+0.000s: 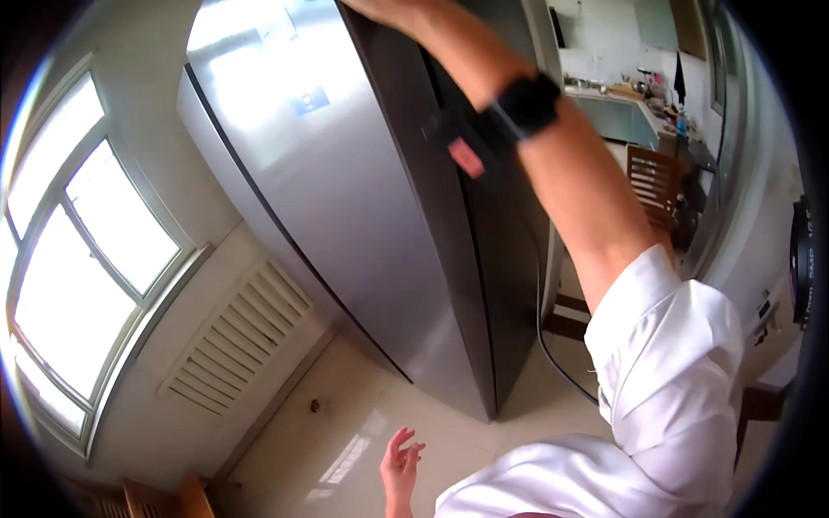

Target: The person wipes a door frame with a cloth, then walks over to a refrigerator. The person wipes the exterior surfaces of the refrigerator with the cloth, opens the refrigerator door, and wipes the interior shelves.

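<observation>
A tall silver refrigerator (345,190) fills the middle of the view, tilted by the camera angle. My right arm, with a black band and a white sleeve, reaches up across its side. Only part of my right hand (384,9) shows at the upper edge, by the top of the refrigerator door; its fingers are out of sight. Low in the view, over the floor, my left hand (400,462) is raised with its fingers loosely bent and apart, holding nothing and touching nothing.
A window (95,259) and a slatted radiator cover (233,337) are on the left. A dark cable (553,363) runs down to the tiled floor (345,423) beside the refrigerator. A wooden chair (654,177) and a kitchen counter (622,99) stand behind at the right.
</observation>
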Motion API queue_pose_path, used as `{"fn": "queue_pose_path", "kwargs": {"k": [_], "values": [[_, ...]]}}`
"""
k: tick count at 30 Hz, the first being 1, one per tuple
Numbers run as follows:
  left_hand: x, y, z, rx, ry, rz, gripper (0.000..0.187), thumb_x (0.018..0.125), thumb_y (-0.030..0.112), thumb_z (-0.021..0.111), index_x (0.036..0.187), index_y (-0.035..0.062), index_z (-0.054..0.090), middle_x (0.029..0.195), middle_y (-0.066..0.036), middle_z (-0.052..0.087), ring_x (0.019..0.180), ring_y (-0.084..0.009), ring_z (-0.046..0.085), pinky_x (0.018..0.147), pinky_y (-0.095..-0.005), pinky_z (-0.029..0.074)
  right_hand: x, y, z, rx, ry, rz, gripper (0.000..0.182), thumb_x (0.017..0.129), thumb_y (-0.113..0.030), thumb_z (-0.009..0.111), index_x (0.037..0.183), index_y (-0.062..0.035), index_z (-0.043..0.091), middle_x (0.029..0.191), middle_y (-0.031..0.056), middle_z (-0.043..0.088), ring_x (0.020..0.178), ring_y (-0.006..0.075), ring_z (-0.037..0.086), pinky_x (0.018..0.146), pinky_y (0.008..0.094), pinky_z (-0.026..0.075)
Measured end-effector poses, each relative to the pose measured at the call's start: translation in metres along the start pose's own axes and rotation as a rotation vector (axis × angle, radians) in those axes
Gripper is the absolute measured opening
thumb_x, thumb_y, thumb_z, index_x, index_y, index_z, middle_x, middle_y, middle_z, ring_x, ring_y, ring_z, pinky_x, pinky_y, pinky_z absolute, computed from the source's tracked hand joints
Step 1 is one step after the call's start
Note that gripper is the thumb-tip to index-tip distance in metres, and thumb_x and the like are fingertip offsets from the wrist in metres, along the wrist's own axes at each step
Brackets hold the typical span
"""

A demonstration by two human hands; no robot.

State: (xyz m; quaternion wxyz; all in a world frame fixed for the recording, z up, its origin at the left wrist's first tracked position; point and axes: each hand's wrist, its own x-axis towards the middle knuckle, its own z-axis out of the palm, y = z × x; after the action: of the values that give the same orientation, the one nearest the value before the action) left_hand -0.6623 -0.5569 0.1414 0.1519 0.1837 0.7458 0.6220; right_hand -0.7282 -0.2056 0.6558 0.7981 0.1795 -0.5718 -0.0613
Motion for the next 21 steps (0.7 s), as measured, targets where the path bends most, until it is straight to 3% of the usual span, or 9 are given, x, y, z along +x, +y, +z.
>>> {"fn": "queue_pose_path", "kwargs": {"k": [2,4,9,11,14,16,17,19,21], "values": [[0.0,-0.004,0.003,0.034,-0.005,-0.015,0.037,0.091,0.005,0.055,0.128,0.0037,0.049,0.117,-0.01,0.061,0.091,-0.0162,0.067,0.07,-0.0236,0.053,-0.066,-0.03,-0.014,0.063,0.049,0.039,0.055,0.09,-0.035,0.055,0.133,-0.0039,0.043,0.14,0.0257,0.033,0.13,0.0437,0.031,0.106,0.0514,0.027],[-0.005,-0.005,0.004,0.021,0.009,-0.094,0.036,0.091,0.005,0.055,0.127,0.0037,0.05,0.117,-0.01,0.061,0.09,-0.0165,0.067,0.07,-0.0238,0.053,-0.131,-0.064,-0.046,0.12,-0.059,0.085,0.055,0.093,-0.035,0.052,0.138,-0.0065,0.039,0.142,0.0253,0.031,0.131,0.0459,0.03,0.104,0.054,0.028],[0.001,0.002,0.012,0.128,-0.012,-0.083,0.035,0.091,0.005,0.056,0.126,0.0038,0.051,0.117,-0.009,0.061,0.09,-0.0162,0.067,0.07,-0.024,0.053,-0.331,-0.181,-0.123,0.1,-0.337,0.562,0.058,0.095,-0.041,0.045,0.14,-0.0035,0.037,0.147,0.0293,0.021,0.135,0.0499,0.022,0.105,0.0598,0.023],[0.005,0.009,0.024,0.142,-0.036,-0.046,0.035,0.09,0.005,0.057,0.125,0.0047,0.052,0.117,-0.007,0.062,0.091,-0.0152,0.067,0.071,-0.0245,0.054,-0.399,-0.228,-0.154,0.081,-0.426,0.666,0.066,0.09,-0.028,0.058,0.142,-0.0029,0.026,0.146,0.0315,0.018,0.134,0.0515,0.022,0.105,0.0615,0.022],[0.013,0.013,0.05,0.19,-0.075,0.074,0.035,0.09,0.004,0.058,0.125,0.0061,0.053,0.118,-0.006,0.061,0.092,-0.0144,0.067,0.071,-0.0249,0.054,-0.467,-0.267,-0.195,0.107,-0.519,0.718,0.071,0.086,-0.017,0.063,0.143,-0.0032,0.023,0.145,0.0335,0.018,0.133,0.0533,0.021,0.105,0.0621,0.023],[0.018,0.027,0.066,0.182,-0.077,0.124,0.036,0.089,0.004,0.059,0.124,0.0076,0.054,0.119,-0.007,0.06,0.094,-0.0139,0.066,0.071,-0.0249,0.054,-0.483,-0.273,-0.217,0.163,-0.653,0.756,0.069,0.083,-0.013,0.066,0.141,-0.0054,0.03,0.147,0.0273,0.021,0.135,0.0464,0.026,0.105,0.0524,0.032],[0.023,0.035,0.073,0.212,-0.069,0.189,0.036,0.089,0.004,0.06,0.124,0.0084,0.054,0.119,-0.007,0.06,0.093,-0.0139,0.066,0.071,-0.0247,0.054,-0.481,-0.274,-0.229,0.17,-0.651,0.737,0.069,0.083,-0.013,0.066,0.141,-0.0054,0.03,0.147,0.0273,0.021,0.135,0.0464,0.026,0.105,0.0524,0.032],[0.03,0.039,0.083,0.22,-0.041,0.315,0.038,0.088,0.006,0.062,0.124,0.0104,0.054,0.119,-0.007,0.06,0.094,-0.0142,0.066,0.068,-0.0241,0.054,-0.477,-0.273,-0.255,0.222,-0.845,0.851,0.063,0.082,-0.014,0.066,0.138,-0.007,0.04,0.142,0.0203,0.037,0.13,0.0377,0.039,0.1,0.0396,0.041],[0.03,0.046,0.088,0.223,-0.022,0.34,0.04,0.087,0.007,0.063,0.126,0.0105,0.052,0.12,-0.007,0.059,0.096,-0.0145,0.065,0.069,-0.0244,0.054,-0.496,-0.267,-0.294,0.532,-1.099,1.49,0.056,0.083,-0.017,0.066,0.135,-0.0084,0.046,0.13,0.0127,0.053,0.119,0.0276,0.053,0.093,0.0308,0.046]]}}
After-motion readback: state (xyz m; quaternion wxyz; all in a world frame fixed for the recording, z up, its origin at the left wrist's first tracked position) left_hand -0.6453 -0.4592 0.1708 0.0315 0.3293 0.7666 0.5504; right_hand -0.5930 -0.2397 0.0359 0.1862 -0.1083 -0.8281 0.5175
